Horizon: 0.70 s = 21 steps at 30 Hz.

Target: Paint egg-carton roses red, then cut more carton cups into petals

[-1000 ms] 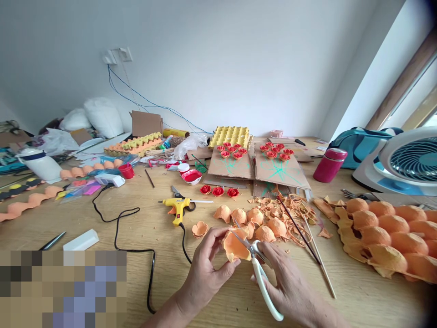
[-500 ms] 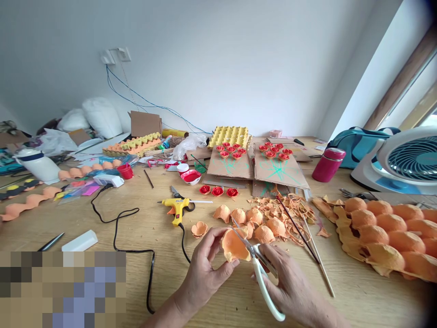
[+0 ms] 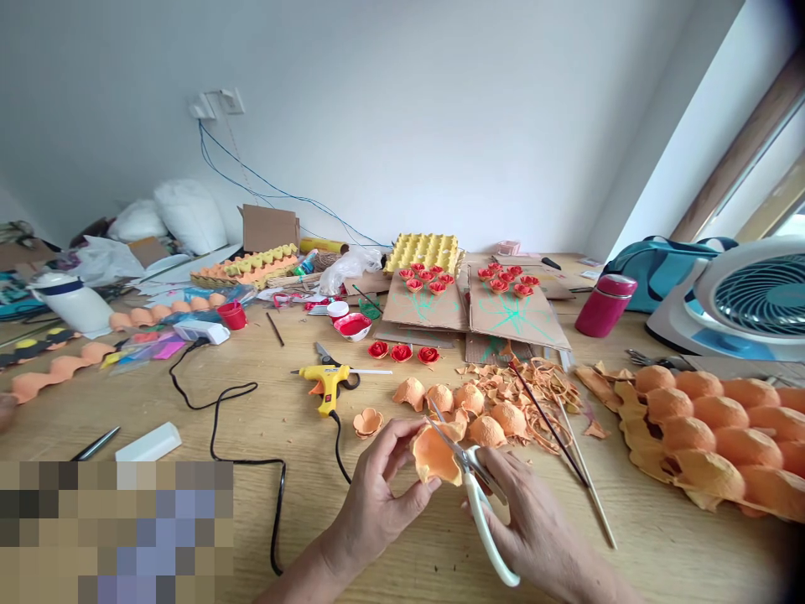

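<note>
- Above the near middle of the table [image 3: 251, 428]: one orange cup [image 3: 435, 460] of egg carton, ragged-edged, raised between the two hands.
- Left hand [image 3: 385, 491]: forearm rising from the bottom edge, angled to the right; fingers curled round the cup's left side, thumb laid along its lower edge, pinching it.
- Right hand [image 3: 528, 516]: forearm from the lower right, angled to the left; back of the hand uppermost, fingers closed round the handles of the white scissors [image 3: 466, 463].
- Orange cup, direction: hollow turned towards the wearer, base away; long axis not clear.
- White scissors, direction: long axis slanting, tips forward and to the left at the cup's upper rim, one handle loop back towards the wearer.
- Just beyond: several loose orange cups [image 3: 486, 431], domes up; one flower-shaped cup [image 3: 368, 423] left of these.
- Right of these: a heap of shavings [image 3: 547, 386], a dark stick [image 3: 553, 428] and a pale stick [image 3: 584, 470].
- Left: yellow glue gun [image 3: 328, 387], nozzle pointing left.
- Behind: three red flowers [image 3: 402, 353] in a row; two cardboard panels [image 3: 428, 310] bearing more.
- Far right: orange egg tray [image 3: 720, 415], pink flask [image 3: 605, 306], white fan [image 3: 764, 294].
</note>
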Tool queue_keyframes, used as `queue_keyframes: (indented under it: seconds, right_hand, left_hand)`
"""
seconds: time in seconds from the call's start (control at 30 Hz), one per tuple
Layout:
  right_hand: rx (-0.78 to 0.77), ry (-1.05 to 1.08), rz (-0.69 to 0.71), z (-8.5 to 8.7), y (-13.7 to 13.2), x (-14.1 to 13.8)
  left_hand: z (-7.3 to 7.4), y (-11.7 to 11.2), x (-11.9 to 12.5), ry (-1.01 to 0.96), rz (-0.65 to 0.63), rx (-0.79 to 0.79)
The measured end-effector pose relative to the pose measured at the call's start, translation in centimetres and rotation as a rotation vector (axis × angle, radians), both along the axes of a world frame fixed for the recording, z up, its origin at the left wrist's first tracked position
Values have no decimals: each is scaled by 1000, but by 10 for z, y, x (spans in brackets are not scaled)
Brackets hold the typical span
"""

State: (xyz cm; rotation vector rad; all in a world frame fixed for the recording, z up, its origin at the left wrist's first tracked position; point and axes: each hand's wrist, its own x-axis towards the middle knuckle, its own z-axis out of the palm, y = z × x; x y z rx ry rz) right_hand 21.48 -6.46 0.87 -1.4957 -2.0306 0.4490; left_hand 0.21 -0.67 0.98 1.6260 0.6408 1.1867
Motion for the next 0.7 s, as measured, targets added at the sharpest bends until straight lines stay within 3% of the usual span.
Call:
queue_keyframes:
  seconds: [0.7]
  right_hand:
    - [45, -43, -13, 4, -1, 0]
  left_hand:
    - [6, 1, -3, -80, -33, -141]
